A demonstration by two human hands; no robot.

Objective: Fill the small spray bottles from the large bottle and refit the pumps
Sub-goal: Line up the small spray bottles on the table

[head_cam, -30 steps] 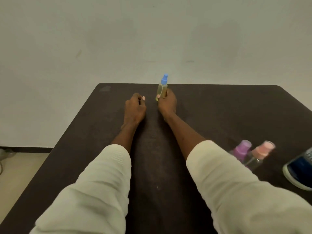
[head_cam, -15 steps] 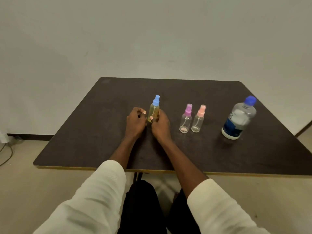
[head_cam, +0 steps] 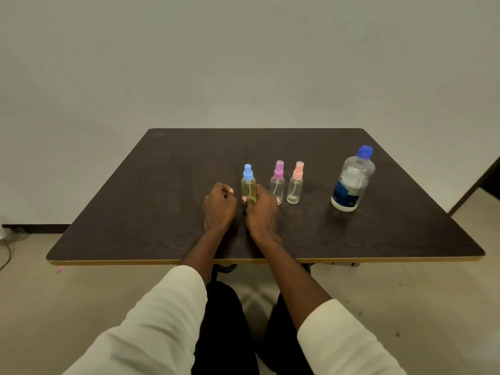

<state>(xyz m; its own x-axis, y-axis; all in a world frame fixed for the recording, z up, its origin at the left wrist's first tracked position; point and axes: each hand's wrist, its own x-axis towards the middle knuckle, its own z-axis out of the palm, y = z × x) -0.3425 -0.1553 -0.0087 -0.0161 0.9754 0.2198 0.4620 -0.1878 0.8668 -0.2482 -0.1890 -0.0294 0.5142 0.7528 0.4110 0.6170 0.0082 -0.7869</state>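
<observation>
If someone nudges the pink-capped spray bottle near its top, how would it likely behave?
The pink-capped spray bottle looks empty and clear, so it is probably very light. Tall and narrow on a small base, it would likely tip rather than slide. Once down, its round body may roll on the table.

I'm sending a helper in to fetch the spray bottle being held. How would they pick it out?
On the dark table, three small spray bottles stand in a row left of the large bottle. Take the leftmost, gripped by the right hand. Only it has a blue pump and yellowish contents; its neighbours are pink-topped and clear.
</observation>
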